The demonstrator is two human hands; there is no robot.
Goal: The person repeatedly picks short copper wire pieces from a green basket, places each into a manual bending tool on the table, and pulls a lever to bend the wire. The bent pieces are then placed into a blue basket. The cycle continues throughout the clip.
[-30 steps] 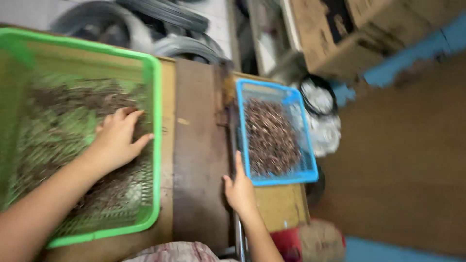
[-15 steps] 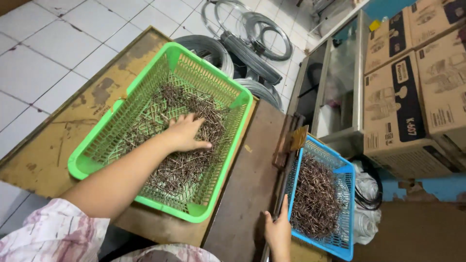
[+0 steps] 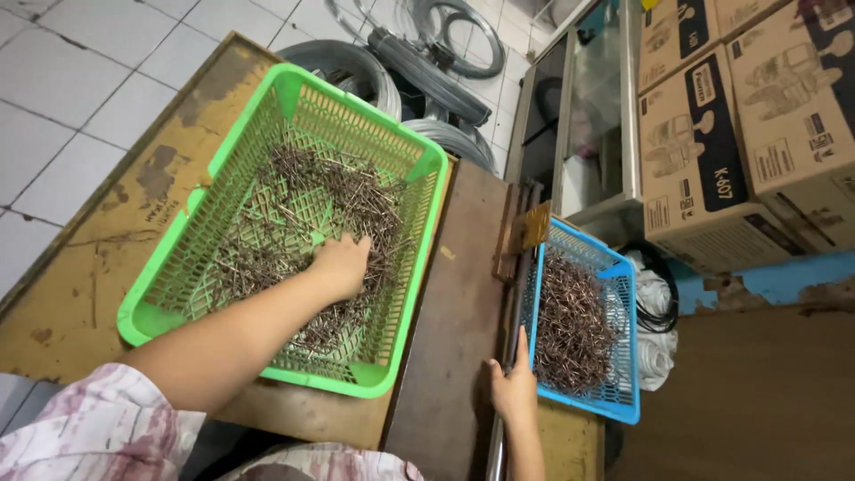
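The green basket point(image 3: 267, 169), a slotted plastic tray, is set on the worn wooden surface point(image 3: 107, 232) at about ten o'clock, and a loose layer of thin metal pins point(image 3: 294, 205) is spread over its floor. The left hand point(image 3: 340, 264) is laid palm-down in that heap near the basket's five o'clock side, its fingers curled into the pins; whether any are pinched cannot be told. A prick or scratch could be caused by the sharp ends if the hand is pressed or dragged.

The blue basket point(image 3: 623, 411), smaller and at three o'clock, is heaped with more pins and overhangs the surface's edge, so it could be tipped by a push. The right hand point(image 3: 515, 389) is rested just beside its near corner, fingers loosely bent on a metal rod point(image 3: 495, 450), gripping nothing else visibly.
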